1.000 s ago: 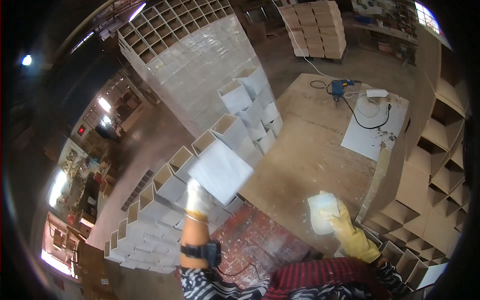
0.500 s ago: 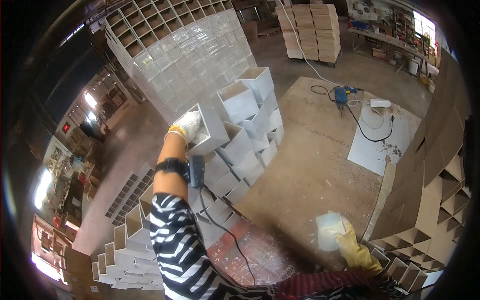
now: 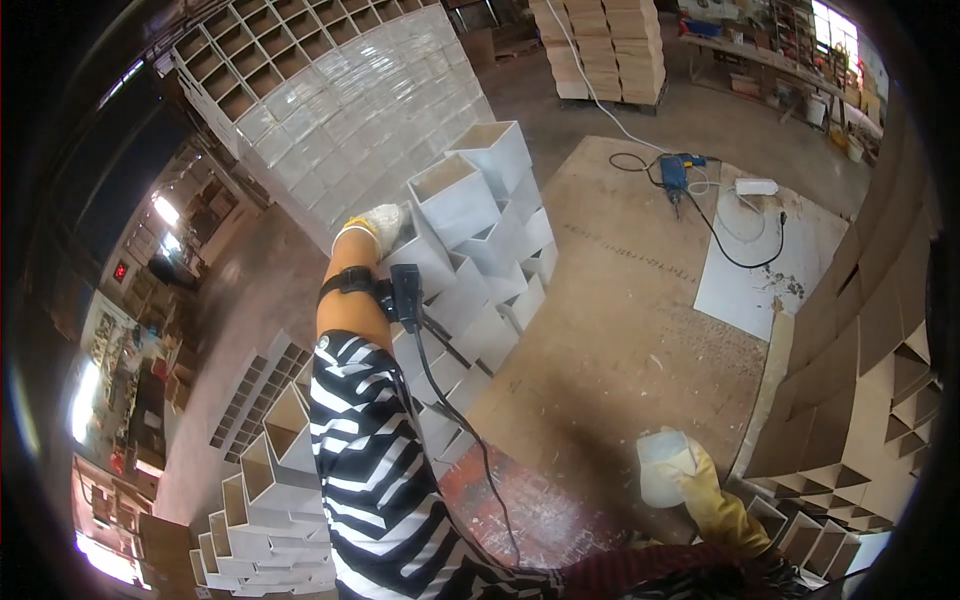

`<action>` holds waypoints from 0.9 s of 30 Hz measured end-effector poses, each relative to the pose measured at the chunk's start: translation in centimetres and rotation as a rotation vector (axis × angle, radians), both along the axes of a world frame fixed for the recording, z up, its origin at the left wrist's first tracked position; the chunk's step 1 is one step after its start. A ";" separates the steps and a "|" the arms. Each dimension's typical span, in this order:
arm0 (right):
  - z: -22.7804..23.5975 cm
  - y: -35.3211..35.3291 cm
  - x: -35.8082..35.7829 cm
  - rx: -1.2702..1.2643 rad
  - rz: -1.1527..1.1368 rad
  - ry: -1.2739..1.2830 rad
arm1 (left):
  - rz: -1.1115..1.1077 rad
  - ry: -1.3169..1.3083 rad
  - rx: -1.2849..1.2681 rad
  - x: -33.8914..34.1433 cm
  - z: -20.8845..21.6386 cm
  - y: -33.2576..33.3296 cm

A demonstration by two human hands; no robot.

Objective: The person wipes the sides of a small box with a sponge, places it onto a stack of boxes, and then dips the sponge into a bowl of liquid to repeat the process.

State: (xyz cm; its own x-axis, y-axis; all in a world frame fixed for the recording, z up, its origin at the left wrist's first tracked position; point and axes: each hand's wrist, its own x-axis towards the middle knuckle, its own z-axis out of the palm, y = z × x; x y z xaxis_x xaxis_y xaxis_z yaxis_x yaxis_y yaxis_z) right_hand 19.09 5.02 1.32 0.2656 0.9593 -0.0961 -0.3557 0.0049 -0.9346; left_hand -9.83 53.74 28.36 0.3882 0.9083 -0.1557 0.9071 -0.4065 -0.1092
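My left hand (image 3: 382, 228), in a white knit glove, reaches forward to the upper left of the stack. Its fingers curl over the edge of a white open box (image 3: 428, 258), and the fingertips are partly hidden. Another white open box (image 3: 455, 205) stands beside it, with a further box (image 3: 498, 160) behind. My right hand (image 3: 695, 485), in a yellow glove, is low on the right above the brown board (image 3: 600, 330). It is closed on a pale whitish piece (image 3: 662, 470) whose kind I cannot make out.
A tall film-wrapped stack of boxes (image 3: 360, 110) rises behind. On the board lie a blue power drill (image 3: 675, 172), cords and a white power strip (image 3: 756, 187). Cardboard (image 3: 850, 330) and open boxes line the right; more white boxes (image 3: 260, 515) stand lower left.
My left hand and the box under it sit lower in relation to the neighbouring boxes; the hand is now at the box's outer edge rather than inside its opening. My right hand has barely moved.
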 end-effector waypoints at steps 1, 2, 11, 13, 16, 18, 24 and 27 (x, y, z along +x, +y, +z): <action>-0.1 -0.1 0.3 -0.031 -0.034 -0.012 | -0.013 -0.072 -0.066 1.6 -1.1 1.5; -0.2 0.0 0.7 -0.062 -0.069 -0.030 | 0.032 -0.173 -0.110 3.3 -2.2 2.6; -0.5 0.5 1.2 -0.135 -0.061 0.008 | 0.260 -0.220 -0.073 3.8 2.2 -2.6; -0.2 0.5 1.2 -0.109 -0.046 0.058 | 0.086 -0.458 0.372 1.9 1.9 -7.9; 0.3 0.0 1.6 -0.035 0.021 0.190 | 0.102 -0.821 0.481 1.9 0.3 -15.1; -0.9 -0.5 1.7 0.105 0.132 0.290 | 0.106 -0.859 0.386 1.4 -1.8 -19.5; 1.4 -4.9 0.4 0.052 0.166 0.199 | 0.205 -0.888 0.089 0.5 -10.2 -33.9; 4.8 -7.5 0.0 -0.009 0.250 0.201 | 0.287 -0.990 -0.067 -1.9 -15.2 -41.1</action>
State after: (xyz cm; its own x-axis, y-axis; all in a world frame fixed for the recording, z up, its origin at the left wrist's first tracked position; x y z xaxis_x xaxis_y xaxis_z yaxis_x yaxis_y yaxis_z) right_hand 19.07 -2.47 6.09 -0.0036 0.9913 -0.1312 -0.5223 -0.1138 -0.8452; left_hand -11.73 12.68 13.15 0.1403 0.9882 0.0619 0.6421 -0.1384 0.7540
